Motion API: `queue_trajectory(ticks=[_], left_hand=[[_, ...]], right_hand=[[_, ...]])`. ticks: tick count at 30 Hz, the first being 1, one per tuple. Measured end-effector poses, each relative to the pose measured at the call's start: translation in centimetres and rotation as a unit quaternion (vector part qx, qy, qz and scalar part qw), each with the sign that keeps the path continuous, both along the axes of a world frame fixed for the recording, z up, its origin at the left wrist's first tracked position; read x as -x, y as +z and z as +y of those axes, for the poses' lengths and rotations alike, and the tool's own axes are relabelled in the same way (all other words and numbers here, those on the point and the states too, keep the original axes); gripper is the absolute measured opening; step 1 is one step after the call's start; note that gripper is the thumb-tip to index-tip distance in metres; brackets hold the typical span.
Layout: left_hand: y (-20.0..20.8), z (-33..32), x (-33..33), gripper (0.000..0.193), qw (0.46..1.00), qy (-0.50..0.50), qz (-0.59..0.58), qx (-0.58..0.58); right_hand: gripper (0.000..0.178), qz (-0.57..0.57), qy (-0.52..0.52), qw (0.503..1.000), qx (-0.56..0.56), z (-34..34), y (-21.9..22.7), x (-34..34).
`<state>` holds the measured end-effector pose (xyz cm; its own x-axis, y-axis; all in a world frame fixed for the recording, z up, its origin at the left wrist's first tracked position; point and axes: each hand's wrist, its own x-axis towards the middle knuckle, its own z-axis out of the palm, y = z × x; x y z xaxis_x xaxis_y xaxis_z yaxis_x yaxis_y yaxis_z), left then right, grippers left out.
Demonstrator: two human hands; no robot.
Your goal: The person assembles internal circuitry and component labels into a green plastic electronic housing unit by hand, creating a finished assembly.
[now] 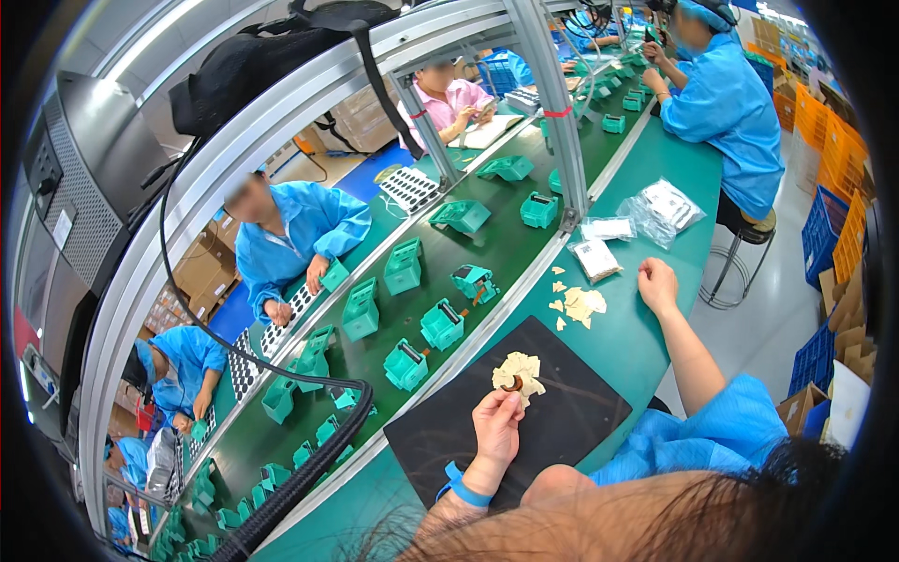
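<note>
My left hand (498,426), with a blue band on its wrist, is closed in a pinch on a small brown curled strip (511,383). It is just over a pile of cream-coloured flat pieces (524,368) on a black mat (581,403). My right hand (658,284) rests on the green table (632,351) with its fingers curled in; what they hold, if anything, is hidden. Left of that hand lies a second heap of cream pieces (582,305), some of them loose. Beyond it are clear plastic bags with white contents (597,259).
A green conveyor (375,361) carrying several teal plastic housings (405,363) runs alongside the table. An aluminium frame post (552,112) stands at its near edge, and a black hose (318,468) arches over the belt. Co-workers sit across and at far right (730,112).
</note>
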<state>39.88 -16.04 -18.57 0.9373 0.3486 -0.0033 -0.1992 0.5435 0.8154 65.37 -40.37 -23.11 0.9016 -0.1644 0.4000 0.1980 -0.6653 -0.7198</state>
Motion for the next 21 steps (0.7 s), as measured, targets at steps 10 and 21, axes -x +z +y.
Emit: queue_trajectory(ticks=[10, 21], left_hand=[[-1.3, -0.5, -0.6, 0.02, 0.999, -0.043, 0.004, -0.021], [-1.6, -0.3, -0.9, 0.017, 0.997, -0.05, 0.0, -0.059]], right_hand=[[0.011, -0.02, 0.02, 1.0, 0.014, -1.1, -2.2, -1.7], [0.01, -0.021, 0.057, 0.998, 0.011, -2.3, -5.5, -4.7]])
